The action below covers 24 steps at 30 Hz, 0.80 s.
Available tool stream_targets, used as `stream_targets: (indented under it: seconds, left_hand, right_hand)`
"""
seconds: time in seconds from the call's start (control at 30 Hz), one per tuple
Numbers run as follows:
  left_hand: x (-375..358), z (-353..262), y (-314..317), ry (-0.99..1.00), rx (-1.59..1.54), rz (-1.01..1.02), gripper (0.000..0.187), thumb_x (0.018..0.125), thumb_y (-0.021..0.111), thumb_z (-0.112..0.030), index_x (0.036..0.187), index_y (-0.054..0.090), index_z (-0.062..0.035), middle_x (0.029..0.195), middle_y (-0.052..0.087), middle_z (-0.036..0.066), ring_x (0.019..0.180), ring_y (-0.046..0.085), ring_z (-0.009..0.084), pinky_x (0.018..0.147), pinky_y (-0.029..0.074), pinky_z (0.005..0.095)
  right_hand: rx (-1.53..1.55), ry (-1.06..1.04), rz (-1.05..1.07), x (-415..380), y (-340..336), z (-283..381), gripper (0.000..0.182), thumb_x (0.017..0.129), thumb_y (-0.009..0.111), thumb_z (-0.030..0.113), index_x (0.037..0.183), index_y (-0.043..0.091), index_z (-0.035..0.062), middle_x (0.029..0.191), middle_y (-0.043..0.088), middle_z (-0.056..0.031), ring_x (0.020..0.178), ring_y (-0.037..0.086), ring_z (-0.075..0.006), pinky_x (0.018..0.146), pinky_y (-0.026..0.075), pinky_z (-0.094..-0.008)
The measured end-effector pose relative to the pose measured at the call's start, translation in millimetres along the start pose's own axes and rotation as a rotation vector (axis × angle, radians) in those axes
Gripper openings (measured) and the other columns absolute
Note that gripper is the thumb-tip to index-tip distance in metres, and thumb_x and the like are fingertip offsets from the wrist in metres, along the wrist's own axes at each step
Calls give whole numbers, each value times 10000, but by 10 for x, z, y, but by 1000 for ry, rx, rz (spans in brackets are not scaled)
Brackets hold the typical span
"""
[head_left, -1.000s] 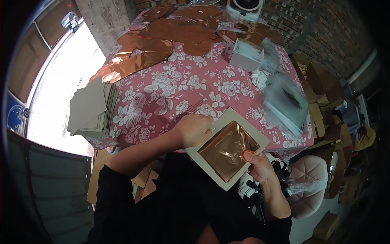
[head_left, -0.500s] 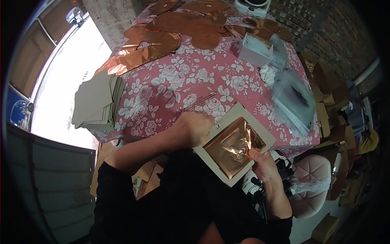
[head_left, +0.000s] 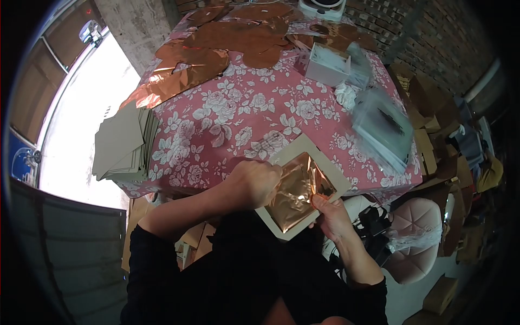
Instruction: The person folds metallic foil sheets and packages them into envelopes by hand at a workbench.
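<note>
A pale card frame (head_left: 292, 153) with a copper foil sheet (head_left: 295, 192) lying on it rests at the near edge of the flowered table (head_left: 244, 116). My left hand (head_left: 254, 183) grips the frame's left side, fingers curled over the foil. At the frame's right side my right hand (head_left: 327, 212) pinches the foil's edge with thumb and fingers. The foil looks crumpled and partly folded.
Copper foil cut-outs (head_left: 216, 46) cover the far end of the table. A white box (head_left: 327, 65) and clear plastic sleeves (head_left: 382, 130) lie on the right. A stack of grey card (head_left: 122, 143) hangs off the left edge. A pink chair (head_left: 414, 241) and cardboard boxes (head_left: 433, 114) stand on the right.
My right hand moved left and up onto the foil's right edge. The frame tilted and shifted toward me, and my left hand closed further over its left side.
</note>
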<state>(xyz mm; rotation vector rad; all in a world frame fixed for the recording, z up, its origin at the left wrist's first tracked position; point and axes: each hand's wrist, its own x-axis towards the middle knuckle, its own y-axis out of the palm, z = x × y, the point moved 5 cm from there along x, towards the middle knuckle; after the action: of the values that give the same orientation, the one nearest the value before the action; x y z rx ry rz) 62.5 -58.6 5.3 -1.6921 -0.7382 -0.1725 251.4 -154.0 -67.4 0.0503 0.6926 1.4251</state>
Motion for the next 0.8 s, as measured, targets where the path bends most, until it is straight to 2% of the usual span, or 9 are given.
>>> stream_targets:
  seconds: [0.03,0.1,0.2,0.27,0.4,0.5,0.57,0.67,0.8]
  left_hand:
    - [-6,-11,-15,-12,43,23,209,735,692,-122,851,556,-12,626,571,117,555,599,293,497,457,412]
    - [32,-44,-50,-17,85,43,223,738,689,-121,872,556,-2,639,580,119,561,609,284,495,466,404]
    - [111,-37,-30,-140,137,135,198,743,674,-101,870,560,-1,627,577,108,575,634,252,488,476,388]
    - [151,-30,44,-192,235,251,180,732,651,-94,845,575,24,699,604,121,611,647,242,478,488,348]
    - [125,-98,73,-144,285,206,168,751,646,-66,891,575,-4,677,588,102,558,631,241,481,493,372]
    - [82,-178,-15,-76,149,150,177,742,643,-53,898,574,-4,742,592,113,560,611,248,489,496,374]
    - [74,-160,-12,-52,257,54,182,755,632,-82,891,565,20,748,571,123,657,637,268,527,502,340]
    - [-12,-133,-72,-133,169,99,206,757,644,-84,913,570,29,773,575,131,668,632,272,530,499,348]
    - [-71,-217,-51,-57,120,41,212,749,658,-86,908,572,24,768,566,126,647,619,290,534,497,369]
  right_hand:
    - [12,-7,0,-6,63,4,168,959,643,213,892,627,60,741,599,-13,588,594,-116,483,501,-269]
    - [26,-13,-23,-15,118,-7,161,965,636,218,916,622,65,728,593,-8,586,589,-113,488,493,-266]
    - [42,-29,-5,-12,125,-24,147,968,630,217,961,618,71,743,613,-14,597,598,-116,483,489,-263]
    - [25,12,17,-7,118,-61,145,976,619,218,995,613,75,787,641,-28,618,610,-119,477,483,-259]
    - [8,-6,46,-10,114,-127,154,986,602,225,999,619,72,822,660,-42,637,621,-125,468,474,-262]
    - [80,-83,17,-12,144,-186,221,979,610,261,1064,617,57,818,665,-47,615,637,-148,438,484,-269]
    - [111,-136,26,-61,227,-122,166,1003,569,219,1026,613,60,823,655,-43,627,611,-130,459,458,-269]
    - [111,-151,13,-83,196,-167,152,1011,552,201,1031,604,59,821,645,-40,631,607,-133,463,462,-272]
    - [143,-222,40,-65,256,-271,173,993,587,241,1062,606,84,839,646,-33,650,630,-149,457,477,-282]
